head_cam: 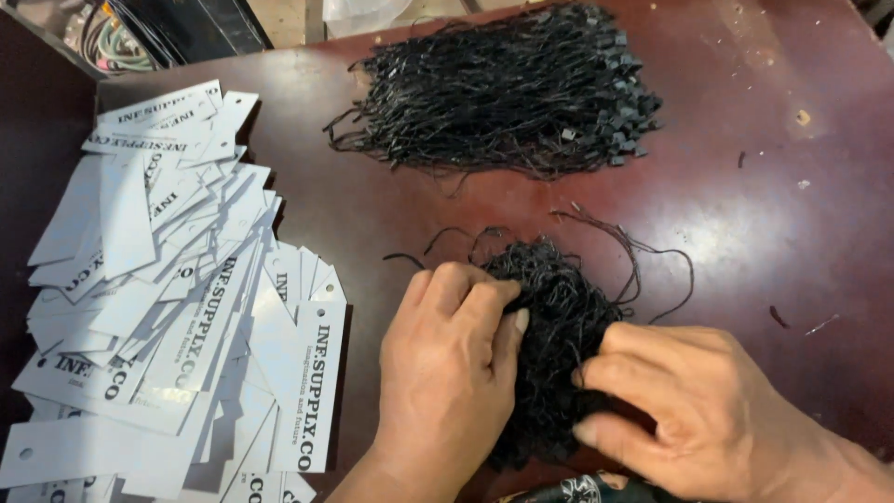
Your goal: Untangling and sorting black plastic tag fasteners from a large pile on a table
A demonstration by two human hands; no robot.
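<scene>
Head view: left hand [447, 373] curled, fingertips pinching into small tangled bundle of black string loops [559, 326] lying near front edge of dark red-brown wooden table [764, 214]. Right hand [680, 410] curled, clamping same bundle from right. Larger heap of black strings with plastic clasps [512, 88] lies well apart at far side. White rectangular card tags [177, 307] spread left. Step judged: teasing one string out of tangle; next move calls for isolating single loop.

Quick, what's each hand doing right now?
Left hand: closed, pinching the small bundle of black strings.
Right hand: closed, gripping the same bundle.
</scene>
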